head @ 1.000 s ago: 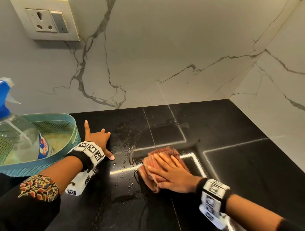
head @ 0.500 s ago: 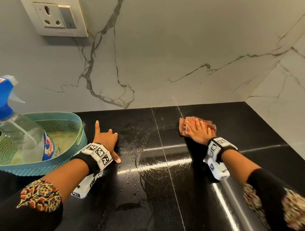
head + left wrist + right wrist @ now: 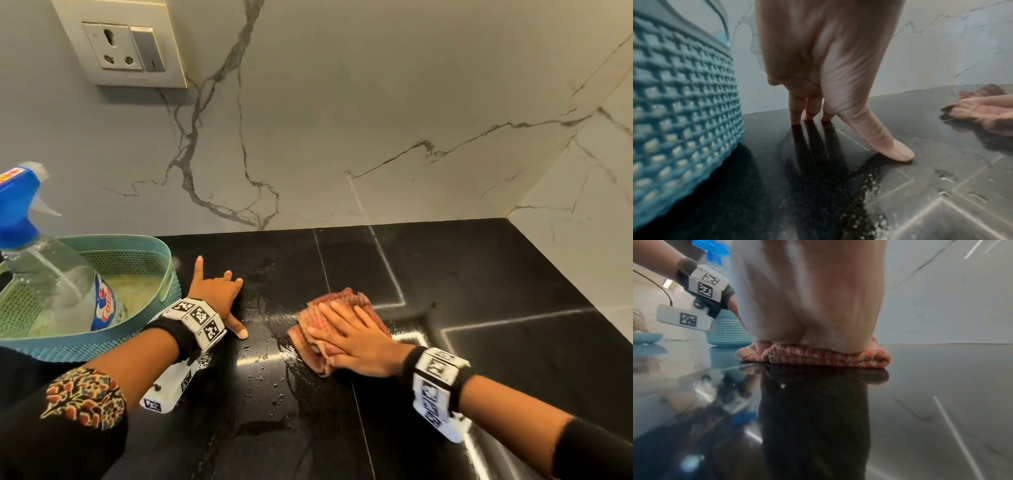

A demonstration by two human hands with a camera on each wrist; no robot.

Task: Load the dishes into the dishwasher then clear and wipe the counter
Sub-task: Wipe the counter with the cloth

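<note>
My right hand (image 3: 356,339) lies flat, fingers straight, pressing the folded cloth (image 3: 337,301) onto the black tabletop (image 3: 496,274). The unwiped drops (image 3: 263,356) lie just to the cloth's left, between it and my left hand (image 3: 214,291), propped on spread fingertips beside the basket (image 3: 150,246).

Head view looking down, wrist views skimming close, all sharing black counter (image 3: 479,274)

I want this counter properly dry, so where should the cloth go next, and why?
Probably slide the cloth under the right hand leftward toward the left hand: water droplets still bead on the black counter between them, while the right side looks dry.
</note>
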